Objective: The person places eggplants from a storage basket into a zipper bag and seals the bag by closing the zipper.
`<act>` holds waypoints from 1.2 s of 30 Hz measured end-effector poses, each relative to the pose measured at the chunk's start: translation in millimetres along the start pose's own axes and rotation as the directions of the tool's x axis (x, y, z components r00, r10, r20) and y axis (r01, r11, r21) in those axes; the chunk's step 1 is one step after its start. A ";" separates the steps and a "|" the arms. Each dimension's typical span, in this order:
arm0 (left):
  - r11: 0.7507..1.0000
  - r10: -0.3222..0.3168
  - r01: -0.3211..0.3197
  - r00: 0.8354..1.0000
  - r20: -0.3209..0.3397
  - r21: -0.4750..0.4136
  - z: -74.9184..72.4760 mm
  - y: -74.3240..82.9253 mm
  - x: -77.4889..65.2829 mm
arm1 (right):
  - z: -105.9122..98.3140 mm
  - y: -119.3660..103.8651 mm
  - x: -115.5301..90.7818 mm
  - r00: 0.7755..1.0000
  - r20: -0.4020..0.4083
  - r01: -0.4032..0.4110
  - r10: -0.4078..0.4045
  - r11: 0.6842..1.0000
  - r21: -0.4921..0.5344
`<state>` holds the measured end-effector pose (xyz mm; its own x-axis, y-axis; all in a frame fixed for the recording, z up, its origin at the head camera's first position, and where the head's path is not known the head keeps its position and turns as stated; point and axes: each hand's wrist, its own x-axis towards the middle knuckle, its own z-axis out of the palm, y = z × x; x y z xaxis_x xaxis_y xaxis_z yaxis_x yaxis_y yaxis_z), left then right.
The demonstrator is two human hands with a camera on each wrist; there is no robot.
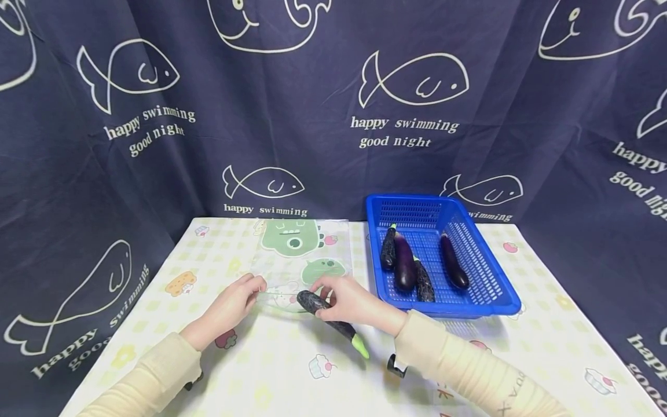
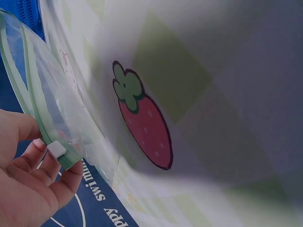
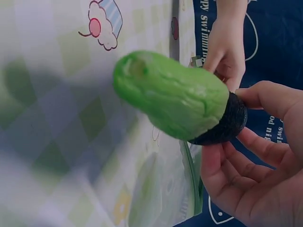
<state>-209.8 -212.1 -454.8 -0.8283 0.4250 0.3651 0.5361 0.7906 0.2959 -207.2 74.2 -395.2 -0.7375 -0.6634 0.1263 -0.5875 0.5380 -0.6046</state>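
Observation:
My right hand (image 1: 348,302) holds a dark, mottled eggplant (image 1: 343,328) between thumb and fingers. Its bright green stem end (image 3: 170,97) points toward me, and its blunt dark end is at the mouth of a clear zip bag (image 1: 279,305). Whether that end is inside the bag I cannot tell. The bag lies on the table, printed with green cartoon figures (image 1: 289,238). At the left corner of its mouth, my left hand (image 1: 235,300) pinches the green zip edge (image 2: 42,116) beside a white slider (image 2: 56,149). The mouth stands parted.
A blue plastic basket (image 1: 492,310) stands at the right of the table, with several eggplants (image 1: 405,269) in it. The patterned tablecloth (image 1: 271,370) covers the table. Behind hangs a dark blue curtain (image 1: 323,116) with fish drawings.

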 end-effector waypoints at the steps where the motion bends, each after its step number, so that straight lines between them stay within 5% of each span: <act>1: 1.000 0.001 -0.001 1.000 -0.002 0.000 -0.1 0.2 -0.1 | 0.4 -0.3 -0.2 1.000 -0.001 0.003 -0.003 1.000 -0.009; 10: 1.000 0.011 -0.011 1.000 0.000 -0.003 0.1 2.0 1.6 | 7.4 -0.8 -1.4 1.000 -0.017 0.005 -0.007 0.993 -0.120; 23: 1.000 0.025 -0.025 1.000 -0.009 0.004 -0.6 4.0 2.0 | 18.7 -11.4 -2.8 0.997 -0.057 0.022 -0.044 0.938 -0.346; 36: 0.999 0.027 -0.026 1.000 -0.014 0.021 -1.9 5.0 5.7 | 34.7 -11.9 1.2 0.973 -0.111 0.098 -0.201 0.801 -0.590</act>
<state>-211.5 -206.5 -449.6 -0.8113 0.4399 0.3851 0.5543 0.7881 0.2676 -189.6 49.0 -415.1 -0.6369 -0.6961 0.3313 -0.7396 0.6730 -0.0077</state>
